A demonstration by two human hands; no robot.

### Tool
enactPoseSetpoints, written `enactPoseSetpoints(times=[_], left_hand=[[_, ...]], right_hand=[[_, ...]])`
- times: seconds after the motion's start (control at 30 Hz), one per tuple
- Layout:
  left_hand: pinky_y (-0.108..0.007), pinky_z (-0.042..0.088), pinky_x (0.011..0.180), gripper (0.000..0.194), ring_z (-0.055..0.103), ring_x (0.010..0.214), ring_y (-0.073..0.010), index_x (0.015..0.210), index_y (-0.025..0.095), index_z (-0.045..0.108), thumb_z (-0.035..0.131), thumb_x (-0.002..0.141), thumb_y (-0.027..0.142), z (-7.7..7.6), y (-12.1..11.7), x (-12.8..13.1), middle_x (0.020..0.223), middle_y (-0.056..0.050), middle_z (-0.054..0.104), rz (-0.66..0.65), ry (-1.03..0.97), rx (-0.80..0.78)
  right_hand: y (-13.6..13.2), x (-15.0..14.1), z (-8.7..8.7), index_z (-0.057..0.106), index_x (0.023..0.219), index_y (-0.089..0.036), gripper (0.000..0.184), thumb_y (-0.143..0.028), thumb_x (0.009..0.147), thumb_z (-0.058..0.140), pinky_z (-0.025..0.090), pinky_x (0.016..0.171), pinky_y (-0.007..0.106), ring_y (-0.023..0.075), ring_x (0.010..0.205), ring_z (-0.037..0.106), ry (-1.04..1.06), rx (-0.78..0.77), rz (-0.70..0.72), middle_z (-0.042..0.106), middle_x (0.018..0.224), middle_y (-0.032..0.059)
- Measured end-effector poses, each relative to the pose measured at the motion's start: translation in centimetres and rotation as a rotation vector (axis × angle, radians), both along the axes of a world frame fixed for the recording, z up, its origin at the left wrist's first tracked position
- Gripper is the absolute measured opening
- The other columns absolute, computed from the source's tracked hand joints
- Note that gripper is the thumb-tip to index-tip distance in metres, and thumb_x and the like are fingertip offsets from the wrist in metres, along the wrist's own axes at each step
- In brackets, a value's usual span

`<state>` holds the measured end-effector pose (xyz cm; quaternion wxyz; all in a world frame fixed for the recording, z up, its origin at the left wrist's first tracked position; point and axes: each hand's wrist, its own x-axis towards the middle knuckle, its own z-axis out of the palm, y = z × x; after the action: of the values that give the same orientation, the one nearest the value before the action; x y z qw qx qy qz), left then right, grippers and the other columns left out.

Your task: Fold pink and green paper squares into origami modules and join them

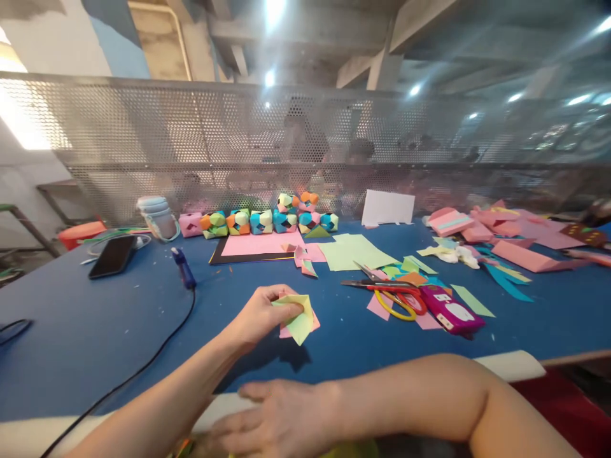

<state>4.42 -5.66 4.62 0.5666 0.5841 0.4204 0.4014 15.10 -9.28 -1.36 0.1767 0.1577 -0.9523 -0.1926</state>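
Note:
My left hand [267, 313] pinches folded origami paper [301, 326], pale green in front with pink behind, above the blue table [157, 324]. The paper's pointed corners stick out past my thumb. My right hand [281, 416] reaches leftward over the table's front edge, thumb apart and fingers stretched out, with nothing seen in it. Below it, at the bottom of the view, some yellow-green and orange pieces [353, 449] show partly; the rest of them is hidden by the hand and forearm.
Finished paper balls [261, 222] line the back. Scissors [398, 296], a purple packet [451, 310] and paper scraps lie right of centre. Pink folded papers [496, 226] pile up at far right. A phone [113, 257], a lidded cup [157, 217] and a corded blue tool [183, 268] are on the left.

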Motion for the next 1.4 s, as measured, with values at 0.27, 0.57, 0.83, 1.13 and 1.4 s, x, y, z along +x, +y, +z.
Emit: enactPoseSetpoints(times=[0.27,0.57,0.83,1.13,1.4], left_hand=[[-0.021,0.033,0.045,0.018,0.047,0.044,-0.0080,0.068,0.015,0.058,0.068,0.065,0.030,-0.9,0.0,0.5,0.058,0.001,0.062,0.058,-0.006,0.065],[-0.020,0.035,0.046,0.011,0.047,0.049,-0.0084,0.070,0.015,0.060,0.062,0.068,0.025,0.4,-4.1,-0.4,0.060,0.001,0.061,0.159,0.059,0.077],[-0.020,0.036,0.047,0.015,0.050,0.049,-0.0089,0.061,0.014,0.058,0.071,0.061,0.022,-2.2,-4.3,-6.1,0.054,0.001,0.060,0.165,0.065,-0.139],[-0.021,0.037,0.047,0.028,0.055,0.050,-0.0099,0.063,0.012,0.059,0.082,0.054,0.024,-3.3,-0.1,-11.4,0.062,-0.005,0.067,0.168,-0.121,-0.309],[-0.020,0.036,0.046,0.018,0.051,0.050,-0.0087,0.065,0.015,0.057,0.072,0.066,0.025,0.3,-2.9,-12.2,0.063,-0.002,0.064,0.302,-0.035,-0.049]], right_hand=[[0.8,0.3,0.4,0.069,0.103,-0.024,0.035,-0.015,0.095,0.036,0.046,0.091,0.038,0.0188,0.125,0.047,0.025,-0.024,-0.027,0.057,0.134,-0.0068],[1.2,0.2,1.1,0.062,0.111,-0.018,0.027,-0.012,0.088,0.049,0.043,0.104,0.033,0.0151,0.131,0.044,-0.215,-0.311,-0.062,0.055,0.137,-0.0004],[0.8,0.4,1.4,0.065,0.102,-0.016,0.024,-0.009,0.086,0.049,0.044,0.103,0.036,0.0203,0.132,0.044,-0.251,-0.571,-0.045,0.056,0.136,0.0024],[0.8,0.6,0.4,0.067,0.104,-0.018,0.026,-0.012,0.090,0.045,0.040,0.108,0.041,0.0174,0.132,0.045,-0.183,-0.581,-0.069,0.062,0.129,0.0061],[0.1,0.5,2.8,0.063,0.118,-0.022,0.029,-0.030,0.092,0.052,0.043,0.107,0.033,0.0181,0.128,0.051,-0.128,-0.633,-0.092,0.061,0.130,0.0040]])
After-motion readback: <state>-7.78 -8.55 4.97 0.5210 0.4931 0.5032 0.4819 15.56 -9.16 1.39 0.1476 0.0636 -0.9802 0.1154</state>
